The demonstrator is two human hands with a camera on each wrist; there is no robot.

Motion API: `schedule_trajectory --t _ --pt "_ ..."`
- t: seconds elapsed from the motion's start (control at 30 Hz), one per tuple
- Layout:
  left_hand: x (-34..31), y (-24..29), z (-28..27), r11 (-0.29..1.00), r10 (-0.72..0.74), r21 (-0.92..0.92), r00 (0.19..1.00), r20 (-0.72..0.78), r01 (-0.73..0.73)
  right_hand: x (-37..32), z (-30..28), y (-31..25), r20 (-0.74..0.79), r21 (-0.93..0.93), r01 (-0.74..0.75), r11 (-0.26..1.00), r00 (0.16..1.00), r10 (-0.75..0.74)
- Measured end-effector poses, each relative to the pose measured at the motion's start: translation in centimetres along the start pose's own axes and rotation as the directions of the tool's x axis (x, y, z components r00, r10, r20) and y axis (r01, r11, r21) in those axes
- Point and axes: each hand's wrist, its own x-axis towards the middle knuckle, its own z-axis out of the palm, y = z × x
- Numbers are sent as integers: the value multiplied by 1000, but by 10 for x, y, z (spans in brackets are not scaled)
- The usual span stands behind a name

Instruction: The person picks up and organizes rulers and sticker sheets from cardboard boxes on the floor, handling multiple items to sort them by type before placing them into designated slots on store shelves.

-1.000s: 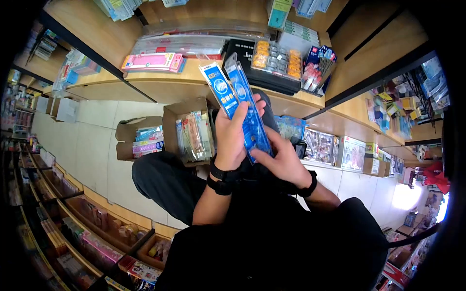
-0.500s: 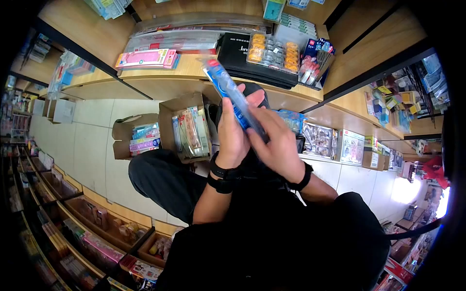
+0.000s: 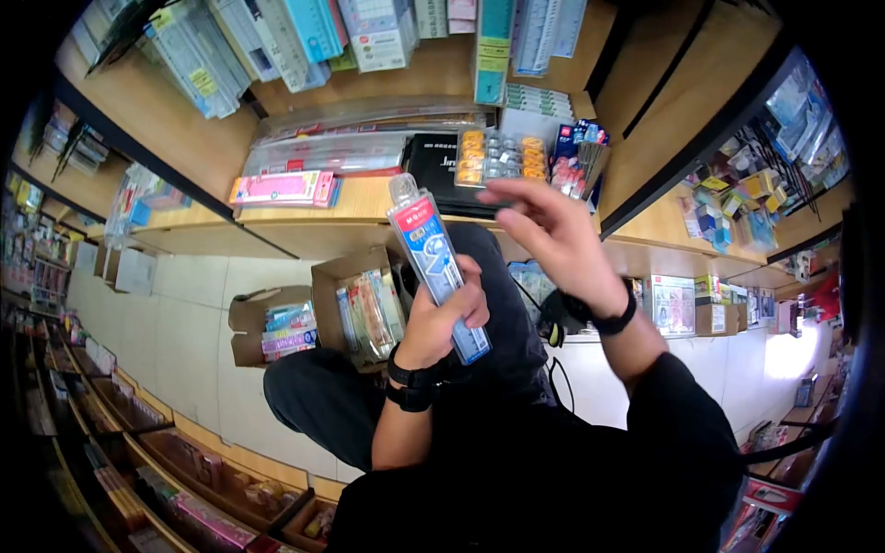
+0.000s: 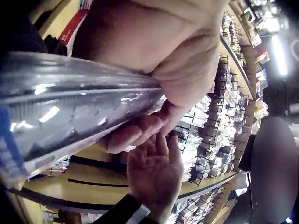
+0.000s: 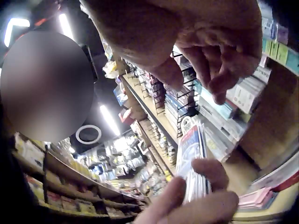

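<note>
My left hand (image 3: 449, 318) grips a bundle of slim, clear-plastic ruler packs (image 3: 430, 244) with red and blue printed cards and hanging tabs at the top. Its fingers and thumb wrap around the lower half, and the bundle tilts slightly leftward over my lap. Seen from the left wrist, the clear plastic pack (image 4: 70, 100) fills the near left, with fine graduation marks along it. My right hand (image 3: 567, 244) is raised to the right of the packs, apart from them, with loosely bent fingers holding nothing. The right wrist view shows the packs' edges (image 5: 191, 154) stacked together.
Ahead is a wooden shelf (image 3: 364, 198) with a black flat case (image 3: 433, 161), orange-and-grey blister packs (image 3: 502, 157) and pink packs (image 3: 284, 188). More rulers (image 3: 309, 28) hang above. Two cardboard boxes (image 3: 323, 288) of packaged goods stand on the floor by my left knee.
My right hand has let go of the ruler packs and moved up and right. The left hand now grips the bundle alone, lower down. The head view has tilted upward, showing more upper shelf.
</note>
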Motion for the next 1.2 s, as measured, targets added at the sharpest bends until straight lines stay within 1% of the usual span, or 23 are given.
schedule_trajectory --t 0.03,0.07,0.1,0.13,0.17,0.2,0.27,0.3,0.33,0.4,0.43,0.47,0.5,0.53,0.6,0.7,0.8,0.87,0.93,1.0,1.07,1.13,1.2 --pt "1 0 2 999 -37 -36 995 90 40 12 -2 -6 70 42 24 999 997 -27" --pt "3 0 3 999 -42 -29 994 99 45 23 -5 -15 59 41 30 999 998 -33" --pt "5 -1 4 999 -28 42 992 122 23 32 -8 -24 197 77 -65 995 979 49" --pt "6 0 6 994 -15 113 989 144 -1 38 -8 -29 336 99 -164 982 934 122" --pt "9 2 6 970 -2 239 989 150 -34 41 -7 -30 339 120 -114 986 938 67" --pt "15 6 7 969 -2 243 988 154 -36 42 -10 -34 336 121 -109 987 940 62" --pt "31 16 7 847 10 526 992 122 -73 42 -15 -47 417 8 -69 998 907 59" --pt "39 16 -1 782 28 613 990 139 -109 40 -14 -43 382 66 -27 997 924 -1" --pt "47 16 -3 781 56 612 991 125 -121 37 -15 -42 381 64 -23 998 925 -3" --pt "58 11 -7 754 133 624 978 163 -207 32 -17 -39 334 58 2 998 942 -21" --pt "63 7 -16 752 132 624 977 170 -210 30 -17 -31 335 84 -15 996 942 -14" --pt "67 3 -25 713 86 673 977 195 -197 28 -15 -24 330 83 -11 997 944 -17" --pt "70 -1 -34 670 38 719 975 217 -186 27 -14 -17 307 135 -64 989 951 19" --pt "70 -2 -33 667 34 722 975 220 -186 26 -12 -11 288 192 -116 974 956 58" --pt "68 -8 -33 787 57 608 994 95 -104 28 -12 -8 245 206 -69 976 969 17" --pt "68 -5 -29 769 39 631 992 118 -105 30 -13 -12 244 180 -66 981 970 21" --pt "72 -8 -44 738 0 671 995 104 -70 35 -15 -14 220 161 13 987 974 -49" --pt "72 -6 -43 734 -30 678 995 92 -41 39 -16 -12 224 88 -27 996 975 7" --pt "72 -5 -41 729 -64 684 995 79 -7 42 -15 -11 215 105 -39 994 976 15" --pt "73 -7 -39 685 30 723 995 97 -92 44 -14 -10 204 121 -50 991 979 24" --pt "72 -3 -32 659 43 744 993 114 -114 46 -13 -9 181 169 -23 985 983 -9" --pt "74 0 -30 632 57 763 990 130 -137 44 -13 -16 178 142 15 990 983 -41" --pt "77 3 -30 604 159 774 980 116 -190 41 -12 -21 176 115 49 992 982 -69"
